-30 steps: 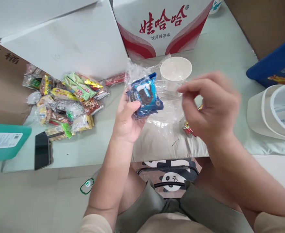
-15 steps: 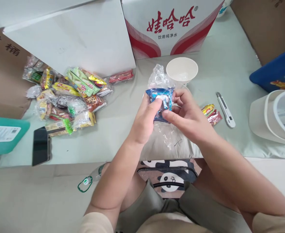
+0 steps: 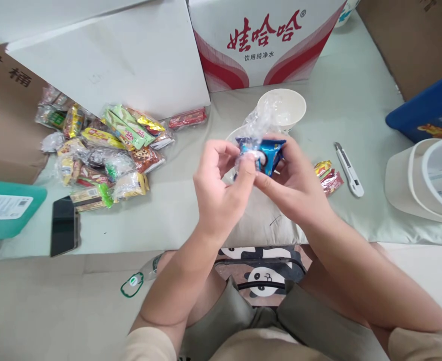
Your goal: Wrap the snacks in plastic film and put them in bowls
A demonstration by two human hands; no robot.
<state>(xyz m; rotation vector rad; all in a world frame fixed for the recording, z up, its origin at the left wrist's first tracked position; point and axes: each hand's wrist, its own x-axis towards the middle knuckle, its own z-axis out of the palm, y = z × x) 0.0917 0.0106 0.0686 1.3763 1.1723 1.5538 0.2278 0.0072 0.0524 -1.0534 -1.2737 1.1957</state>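
Note:
A shiny blue snack packet (image 3: 272, 149) is held between my two hands above the table. Crumpled clear plastic wrap (image 3: 261, 116) sticks up from behind it. My left hand (image 3: 224, 183) is closed on the packet's left side, its thumb pressed on the front. My right hand (image 3: 298, 183) grips the right side, with the thumb below and fingers partly hidden behind. Beyond the packet stands a white paper bowl (image 3: 283, 105), and the plastic overlaps its near left rim. A pale round rim, mostly hidden, shows behind my left fingers.
Several wrapped snacks (image 3: 130, 131) lie piled at the left, near a phone (image 3: 63, 225) and a green container (image 3: 8, 209). On the right are small snack packets (image 3: 328, 178), a utility knife (image 3: 348, 169) and white buckets (image 3: 409, 175). A printed carton (image 3: 258, 70) stands behind.
The blue packet has been turned and tilted, and the clear plastic now extends up over the bowl's edge. My left hand has rotated, with its fingers curled at the packet's upper left.

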